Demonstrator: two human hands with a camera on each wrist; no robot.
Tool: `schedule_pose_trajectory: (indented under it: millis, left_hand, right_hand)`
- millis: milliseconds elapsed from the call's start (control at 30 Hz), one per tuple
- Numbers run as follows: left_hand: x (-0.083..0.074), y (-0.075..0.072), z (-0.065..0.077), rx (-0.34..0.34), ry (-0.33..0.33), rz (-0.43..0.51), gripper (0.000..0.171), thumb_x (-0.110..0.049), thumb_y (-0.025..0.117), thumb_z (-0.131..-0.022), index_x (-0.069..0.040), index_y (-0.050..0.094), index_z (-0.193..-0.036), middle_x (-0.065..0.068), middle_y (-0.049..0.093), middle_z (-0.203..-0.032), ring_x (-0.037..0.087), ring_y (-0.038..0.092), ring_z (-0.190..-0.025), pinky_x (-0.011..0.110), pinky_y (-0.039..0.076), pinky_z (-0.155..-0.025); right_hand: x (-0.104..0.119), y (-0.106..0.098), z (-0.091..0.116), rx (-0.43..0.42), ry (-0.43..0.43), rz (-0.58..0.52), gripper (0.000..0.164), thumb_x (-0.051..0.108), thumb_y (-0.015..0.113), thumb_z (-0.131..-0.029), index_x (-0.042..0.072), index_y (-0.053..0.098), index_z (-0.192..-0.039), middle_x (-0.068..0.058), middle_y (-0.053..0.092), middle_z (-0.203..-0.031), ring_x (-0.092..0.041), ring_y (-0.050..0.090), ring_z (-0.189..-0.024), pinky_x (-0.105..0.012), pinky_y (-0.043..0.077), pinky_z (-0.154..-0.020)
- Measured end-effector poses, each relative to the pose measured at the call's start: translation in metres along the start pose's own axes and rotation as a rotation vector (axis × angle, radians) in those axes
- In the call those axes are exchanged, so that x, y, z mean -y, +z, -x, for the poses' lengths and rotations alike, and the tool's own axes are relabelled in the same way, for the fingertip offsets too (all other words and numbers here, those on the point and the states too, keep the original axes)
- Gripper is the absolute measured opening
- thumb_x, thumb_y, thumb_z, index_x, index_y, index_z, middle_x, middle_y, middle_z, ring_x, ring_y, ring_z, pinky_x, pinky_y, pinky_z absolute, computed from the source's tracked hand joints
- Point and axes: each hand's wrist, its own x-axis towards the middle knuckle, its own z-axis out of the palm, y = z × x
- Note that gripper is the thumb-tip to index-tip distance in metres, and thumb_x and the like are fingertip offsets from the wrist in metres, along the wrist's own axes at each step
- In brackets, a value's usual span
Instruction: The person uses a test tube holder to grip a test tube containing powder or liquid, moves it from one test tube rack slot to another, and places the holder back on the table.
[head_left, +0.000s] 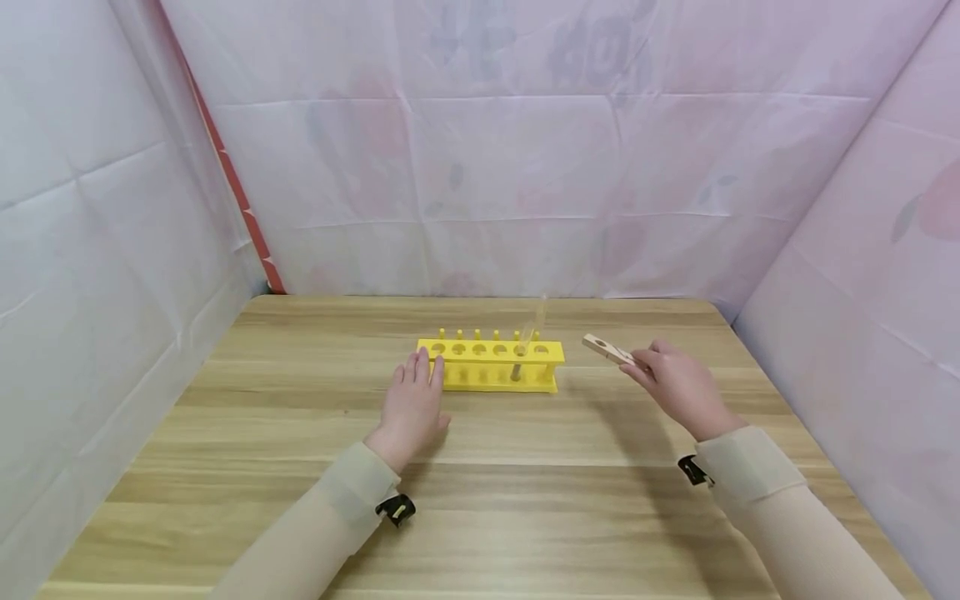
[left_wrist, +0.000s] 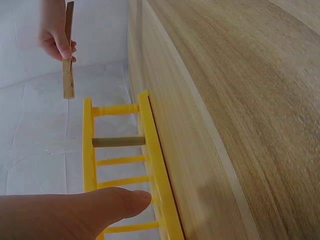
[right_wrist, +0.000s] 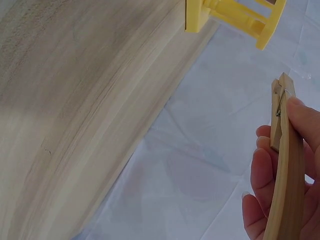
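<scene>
A yellow test tube rack (head_left: 480,387) stands on the wooden table. One clear glass test tube (head_left: 517,372) leans to the right in a hole near the rack's right end, with something grey-brown in its bottom. My left hand (head_left: 411,404) rests against the rack's left end, fingers stretched forward; its thumb (left_wrist: 125,200) lies in front of the rack in the left wrist view. To the right of the rack, my right hand (head_left: 682,387) grips a wooden test tube clamp (head_left: 606,348) above the table. The clamp's tip points toward the rack, apart from the tube.
The wood-grain table (head_left: 495,500) reaches to pale printed cloth (head_left: 510,167) at the back and both sides. A red strip (head_left: 236,183) runs down the back left corner. Each wrist wears a light cuff with a black device (head_left: 395,508).
</scene>
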Motion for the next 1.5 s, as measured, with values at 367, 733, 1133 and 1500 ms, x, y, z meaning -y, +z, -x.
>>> schedule_pose_trajectory:
  millis: [367, 733, 1133, 1500]
  left_hand:
    - [0.001, 0.002, 0.0, -0.018, 0.001, -0.013, 0.093, -0.053, 0.065, -0.08, 0.001, 0.027, -0.144, 0.029, 0.025, -0.145, 0.039, 0.03, -0.132, 0.047, 0.028, -0.107]
    - [0.0, 0.003, 0.001, -0.046, 0.005, -0.022, 0.093, -0.053, 0.067, -0.078, 0.002, 0.029, -0.143, 0.029, 0.027, -0.144, 0.039, 0.032, -0.131, 0.046, 0.031, -0.105]
    - [0.001, 0.003, 0.001, -0.018, 0.004, -0.002, 0.095, -0.053, 0.066, -0.079, 0.002, 0.026, -0.145, 0.029, 0.024, -0.146, 0.039, 0.028, -0.133, 0.046, 0.028, -0.107]
    - [0.002, 0.003, 0.001, -0.018, 0.018, 0.002, 0.099, -0.056, 0.067, -0.076, 0.002, 0.025, -0.145, 0.029, 0.023, -0.146, 0.04, 0.028, -0.133, 0.047, 0.028, -0.107]
  right_hand:
    - [-0.001, -0.001, -0.001, -0.029, -0.022, -0.002, 0.014, 0.019, 0.067, -0.086, 0.008, 0.064, -0.078, 0.0, 0.044, -0.065, -0.012, 0.038, -0.051, -0.027, 0.032, -0.045]
    - [0.001, 0.0, -0.005, -0.031, -0.024, -0.001, 0.013, 0.018, 0.067, -0.086, 0.008, 0.064, -0.078, 0.001, 0.043, -0.065, -0.013, 0.037, -0.051, -0.027, 0.031, -0.045]
    - [0.005, -0.002, -0.009, -0.026, -0.019, -0.006, 0.016, 0.019, 0.066, -0.087, 0.009, 0.062, -0.075, -0.001, 0.044, -0.066, -0.014, 0.038, -0.053, -0.028, 0.032, -0.046]
    - [0.007, -0.003, -0.011, -0.033, -0.029, 0.003, 0.015, 0.019, 0.066, -0.087, 0.009, 0.063, -0.076, -0.001, 0.045, -0.066, -0.014, 0.039, -0.052, -0.028, 0.032, -0.045]
